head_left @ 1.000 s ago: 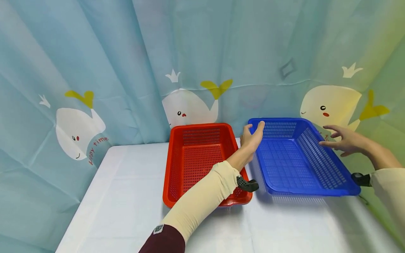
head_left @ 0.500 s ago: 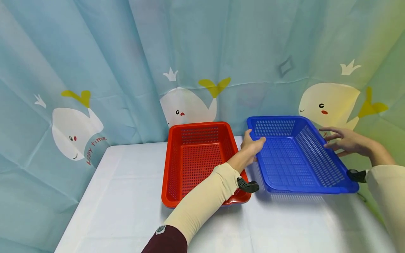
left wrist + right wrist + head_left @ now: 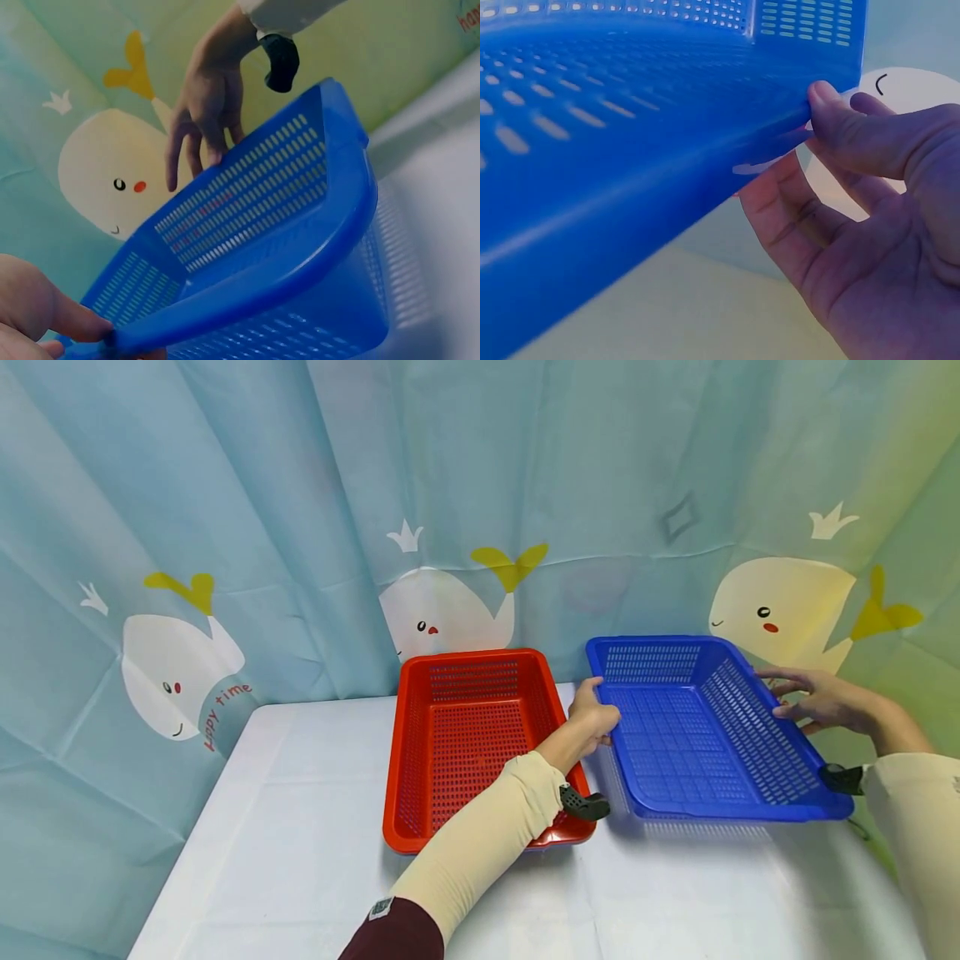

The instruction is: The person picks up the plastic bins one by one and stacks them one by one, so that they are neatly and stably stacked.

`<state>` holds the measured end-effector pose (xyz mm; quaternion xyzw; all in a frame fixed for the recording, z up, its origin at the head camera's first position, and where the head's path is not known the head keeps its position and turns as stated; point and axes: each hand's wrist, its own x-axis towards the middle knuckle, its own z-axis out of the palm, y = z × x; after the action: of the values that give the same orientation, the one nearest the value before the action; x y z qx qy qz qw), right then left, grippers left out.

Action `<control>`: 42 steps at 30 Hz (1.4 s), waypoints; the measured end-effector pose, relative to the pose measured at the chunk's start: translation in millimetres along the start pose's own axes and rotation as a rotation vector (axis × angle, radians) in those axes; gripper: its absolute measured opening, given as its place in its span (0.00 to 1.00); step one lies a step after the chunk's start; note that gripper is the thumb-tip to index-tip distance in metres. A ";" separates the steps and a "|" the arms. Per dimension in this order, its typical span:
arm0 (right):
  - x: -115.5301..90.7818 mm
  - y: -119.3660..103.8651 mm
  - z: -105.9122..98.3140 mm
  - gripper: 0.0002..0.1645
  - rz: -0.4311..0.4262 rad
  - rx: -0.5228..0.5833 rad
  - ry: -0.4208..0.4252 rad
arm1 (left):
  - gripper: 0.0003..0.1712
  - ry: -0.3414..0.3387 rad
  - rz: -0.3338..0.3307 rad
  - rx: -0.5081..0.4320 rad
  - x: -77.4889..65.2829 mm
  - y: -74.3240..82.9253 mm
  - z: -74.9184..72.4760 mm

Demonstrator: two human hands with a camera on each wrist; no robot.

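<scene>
The left hand hides some rim of the blue basket; the near edge of the table is cut off.

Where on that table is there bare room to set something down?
The widest bare patch of white table lies left of the red basket; another lies in front of the blue basket. It's crowded between them, where the left hand grips the blue one; the right hand holds its opposite side.

Head view: bright, soft light
Whale-print curtain: yellowish tint at right
White table: soft shadow beneath blue plastic basket
Wrist views: both dimmer
Basket rim: pale glare streak, right wrist view
</scene>
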<state>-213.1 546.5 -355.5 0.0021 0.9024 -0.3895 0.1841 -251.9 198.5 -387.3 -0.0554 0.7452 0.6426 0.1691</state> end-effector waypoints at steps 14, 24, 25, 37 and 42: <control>0.2 -4.9 1.3 0.44 0.024 -0.069 -0.008 | 0.41 0.005 0.009 0.014 -0.9 -1.5 -1.3; -0.2 -5.1 1.5 0.43 0.018 -0.088 -0.006 | 0.42 0.008 0.008 0.009 -0.7 -1.7 -1.3; -0.4 -5.2 1.7 0.43 0.020 -0.084 -0.004 | 0.42 0.008 0.007 0.009 -0.8 -1.5 -1.2; -2.0 -3.8 2.0 0.42 0.001 -0.106 0.014 | 0.43 0.013 -0.009 0.023 -1.4 1.7 -0.6; -2.6 -3.9 2.1 0.41 -0.011 -0.129 0.017 | 0.44 0.023 -0.005 0.022 -2.2 4.2 0.7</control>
<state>-210.5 542.7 -353.2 -0.0115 0.9272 -0.3314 0.1740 -251.0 199.6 -382.7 -0.0629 0.7542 0.6331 0.1627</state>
